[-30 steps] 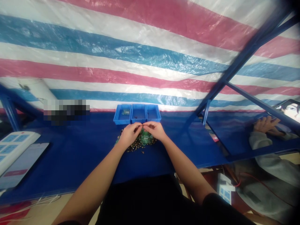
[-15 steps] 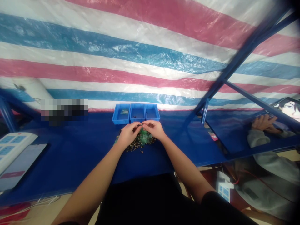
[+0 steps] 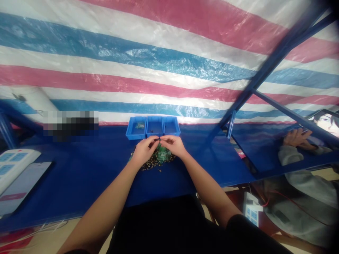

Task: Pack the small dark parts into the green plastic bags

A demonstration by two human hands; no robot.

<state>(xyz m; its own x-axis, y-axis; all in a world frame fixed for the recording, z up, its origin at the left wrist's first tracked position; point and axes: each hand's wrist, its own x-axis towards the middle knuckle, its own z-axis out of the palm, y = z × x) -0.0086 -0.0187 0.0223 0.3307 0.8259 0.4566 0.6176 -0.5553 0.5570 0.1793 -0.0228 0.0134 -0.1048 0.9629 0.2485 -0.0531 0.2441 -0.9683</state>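
My left hand [image 3: 144, 151] and my right hand [image 3: 174, 145] meet fingertip to fingertip, both closed in a pinch. Whatever lies between the fingertips is too small to make out. Right below them a heap of small brass-and-black parts [image 3: 152, 164] is spread on the blue table [image 3: 100, 176]. Green pieces that look like circuit boards [image 3: 162, 153] lie on that heap, partly covered by the hands. Just beyond my fingers stand three joined blue bins: the left bin [image 3: 136, 137] holds a green piece, the middle bin [image 3: 155, 135] a small dark bit, and the right bin [image 3: 172, 134] is partly hidden.
At the left are a white power strip [image 3: 19, 157] and a phone [image 3: 25, 185]. A blue metal frame [image 3: 241, 100] slants up on the right. Behind it a co-worker's hands [image 3: 296, 137] rest near a screen [image 3: 327, 121]. Another power strip [image 3: 251, 213] hangs low on the right.
My hands stay pinched together in nearly the same place. The whole view has shifted very slightly; nothing else visibly differs.
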